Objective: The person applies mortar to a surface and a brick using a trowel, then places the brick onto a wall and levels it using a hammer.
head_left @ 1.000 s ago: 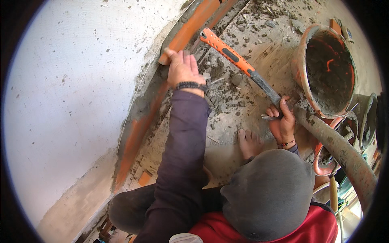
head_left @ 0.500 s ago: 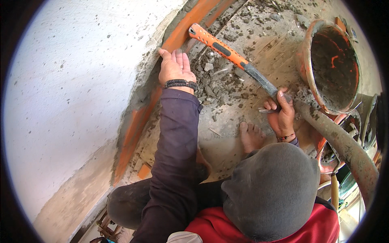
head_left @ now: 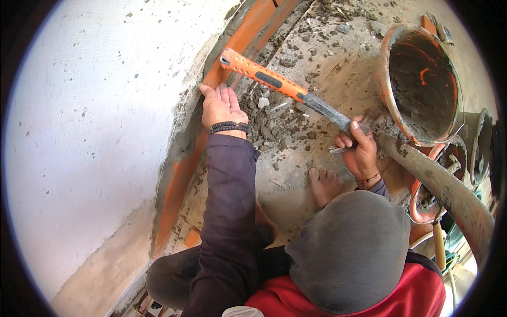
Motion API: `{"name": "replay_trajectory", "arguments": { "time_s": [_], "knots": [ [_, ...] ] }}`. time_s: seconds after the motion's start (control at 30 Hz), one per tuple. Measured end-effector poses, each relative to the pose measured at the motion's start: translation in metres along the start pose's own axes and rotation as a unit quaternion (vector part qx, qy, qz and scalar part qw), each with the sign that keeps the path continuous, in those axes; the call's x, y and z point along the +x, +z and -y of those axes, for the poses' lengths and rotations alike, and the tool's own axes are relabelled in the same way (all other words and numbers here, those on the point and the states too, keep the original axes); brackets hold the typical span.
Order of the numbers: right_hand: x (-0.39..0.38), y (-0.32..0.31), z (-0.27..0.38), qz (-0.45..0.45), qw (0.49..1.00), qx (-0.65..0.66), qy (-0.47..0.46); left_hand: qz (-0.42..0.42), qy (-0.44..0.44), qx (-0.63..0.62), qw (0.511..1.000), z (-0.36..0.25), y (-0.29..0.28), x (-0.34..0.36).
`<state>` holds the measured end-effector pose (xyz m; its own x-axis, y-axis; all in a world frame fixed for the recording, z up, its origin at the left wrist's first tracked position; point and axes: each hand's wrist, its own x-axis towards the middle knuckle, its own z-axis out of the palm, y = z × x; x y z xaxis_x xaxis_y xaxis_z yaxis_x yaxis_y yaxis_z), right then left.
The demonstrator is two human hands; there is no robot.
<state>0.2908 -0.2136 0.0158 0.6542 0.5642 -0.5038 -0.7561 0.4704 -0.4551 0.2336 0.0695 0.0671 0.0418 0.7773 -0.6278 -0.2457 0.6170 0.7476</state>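
My left hand (head_left: 223, 108), with a dark beaded bracelet at the wrist, lies palm up with fingers stretched out against the orange tile strip (head_left: 177, 182) along the foot of the wall. In my right hand (head_left: 360, 150) is a hammer (head_left: 280, 83), gripped near its head, which the fingers mostly cover. Its orange perforated handle points left, and the handle's end is over the tile strip just beyond my left fingertips. Whether it touches the tile I cannot tell. Grey mortar (head_left: 184, 138) fills the gap between tile and wall.
A mortar-smeared bucket (head_left: 388, 79) stands at the far right. Below it, a thick muddy pole-like piece (head_left: 443, 185) slants down past more containers. Mortar crumbs (head_left: 274, 124) litter the floor beside the tiles. A bare foot (head_left: 323, 185) and a dark-capped head (head_left: 348, 248) fill the near middle.
The hammer handle's end has swung left and nearer, closer to the wall and my left hand. The whole view has shifted a little; my left hand still rests at the tile strip.
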Motion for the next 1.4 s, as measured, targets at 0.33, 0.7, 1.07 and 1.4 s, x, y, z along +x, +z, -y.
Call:
{"name": "replay_trajectory", "arguments": {
  "time_s": [0.33, 0.7, 1.07, 1.4],
  "knots": [
    [0.003, 0.001, -0.002, -0.004, 0.999, 0.032, -0.005, -0.023, 0.02, -0.011, 0.999, 0.002, 0.003, -0.003],
    [0.001, -0.013, 0.006, -0.046, 0.995, 0.089, -0.018, -0.006, -0.017, -0.031, 0.999, 0.005, 0.008, -0.009],
    [0.016, -0.01, -0.004, -0.078, 0.994, 0.058, -0.046, 0.035, -0.047, -0.035, 0.998, 0.014, 0.044, 0.003],
    [0.015, -0.011, 0.001, -0.057, 0.995, 0.066, -0.046, -0.009, -0.033, -0.023, 0.999, 0.015, 0.056, -0.004]
  ]
}}
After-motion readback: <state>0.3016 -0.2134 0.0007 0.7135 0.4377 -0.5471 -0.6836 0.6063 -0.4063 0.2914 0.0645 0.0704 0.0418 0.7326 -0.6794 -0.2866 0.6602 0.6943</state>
